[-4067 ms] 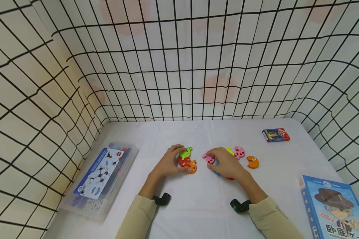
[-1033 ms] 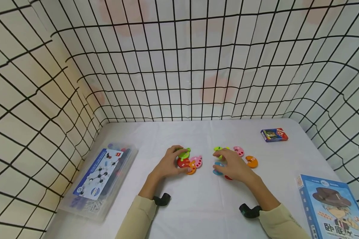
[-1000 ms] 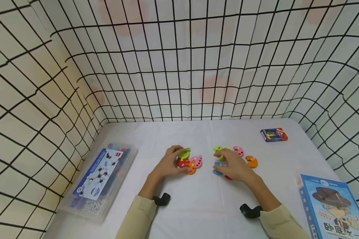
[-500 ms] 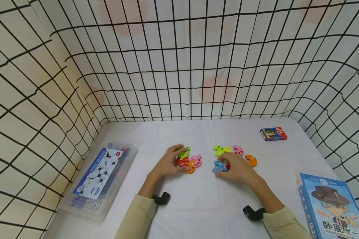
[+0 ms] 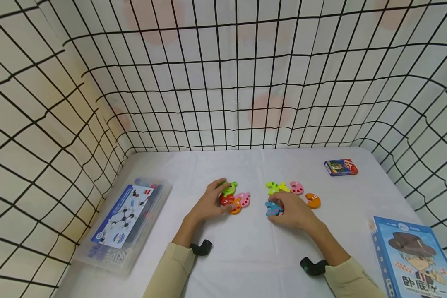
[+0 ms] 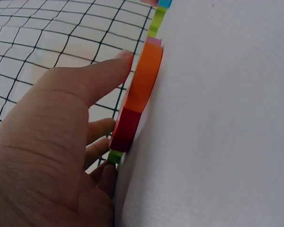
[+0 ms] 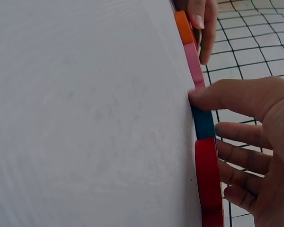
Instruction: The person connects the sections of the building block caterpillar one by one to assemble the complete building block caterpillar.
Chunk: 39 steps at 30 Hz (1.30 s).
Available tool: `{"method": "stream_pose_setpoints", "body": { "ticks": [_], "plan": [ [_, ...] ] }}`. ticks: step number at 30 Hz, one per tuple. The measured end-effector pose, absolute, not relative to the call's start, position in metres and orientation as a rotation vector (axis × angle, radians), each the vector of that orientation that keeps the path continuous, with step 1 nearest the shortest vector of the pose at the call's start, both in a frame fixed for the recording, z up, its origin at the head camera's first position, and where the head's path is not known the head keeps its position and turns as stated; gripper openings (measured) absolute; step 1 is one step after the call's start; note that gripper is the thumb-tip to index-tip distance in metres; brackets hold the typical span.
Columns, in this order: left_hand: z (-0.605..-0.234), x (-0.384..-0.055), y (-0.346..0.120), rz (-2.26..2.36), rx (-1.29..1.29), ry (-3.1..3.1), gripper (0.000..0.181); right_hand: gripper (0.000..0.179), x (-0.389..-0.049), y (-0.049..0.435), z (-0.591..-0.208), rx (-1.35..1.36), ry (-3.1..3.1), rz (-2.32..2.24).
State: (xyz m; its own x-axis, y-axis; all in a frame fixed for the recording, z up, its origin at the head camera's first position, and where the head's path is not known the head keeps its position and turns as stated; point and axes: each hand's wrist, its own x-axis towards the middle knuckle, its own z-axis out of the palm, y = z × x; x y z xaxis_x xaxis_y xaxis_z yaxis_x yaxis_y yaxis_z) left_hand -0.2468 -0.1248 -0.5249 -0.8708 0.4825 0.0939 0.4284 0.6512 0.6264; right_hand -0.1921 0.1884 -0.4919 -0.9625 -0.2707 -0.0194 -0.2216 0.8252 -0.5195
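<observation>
Flat blue animal-shaped piece (image 5: 272, 209) mid-table, pinched between thumb and fingers of right hand (image 5: 293, 210). Left hand (image 5: 207, 203) curved round cluster of flat green, red, orange, pink pieces (image 5: 227, 199), thumb at orange one. Striped green piece (image 5: 272, 187) beyond right hand, toward far edge of white-clothed table (image 5: 246, 256). Small red-and-blue box (image 5: 341, 167) near far right corner. Clear plastic case (image 5: 123, 225) along left edge.

White table (image 5: 246, 260) with coloured pieces (image 5: 313, 200), boxes (image 5: 123, 223)
</observation>
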Motion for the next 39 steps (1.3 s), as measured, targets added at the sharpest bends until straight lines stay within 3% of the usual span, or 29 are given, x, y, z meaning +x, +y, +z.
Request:
{"method": "stream_pose_setpoints", "body": {
  "ticks": [9,31,39],
  "plan": [
    [-0.522,-0.247,-0.125,1.015,0.750,2.788,0.081,0.057,-0.194,0.187,-0.491,-0.397,2.914,-0.802],
    [-0.522,-0.247,-0.127,1.000,0.822,2.749,0.079,0.050,-0.209,0.172,-0.484,-0.383,2.999,-0.892],
    [-0.523,-0.247,-0.126,0.986,0.813,2.755,0.079,0.045,-0.219,0.165,-0.488,-0.496,2.948,-0.986]
  ]
}}
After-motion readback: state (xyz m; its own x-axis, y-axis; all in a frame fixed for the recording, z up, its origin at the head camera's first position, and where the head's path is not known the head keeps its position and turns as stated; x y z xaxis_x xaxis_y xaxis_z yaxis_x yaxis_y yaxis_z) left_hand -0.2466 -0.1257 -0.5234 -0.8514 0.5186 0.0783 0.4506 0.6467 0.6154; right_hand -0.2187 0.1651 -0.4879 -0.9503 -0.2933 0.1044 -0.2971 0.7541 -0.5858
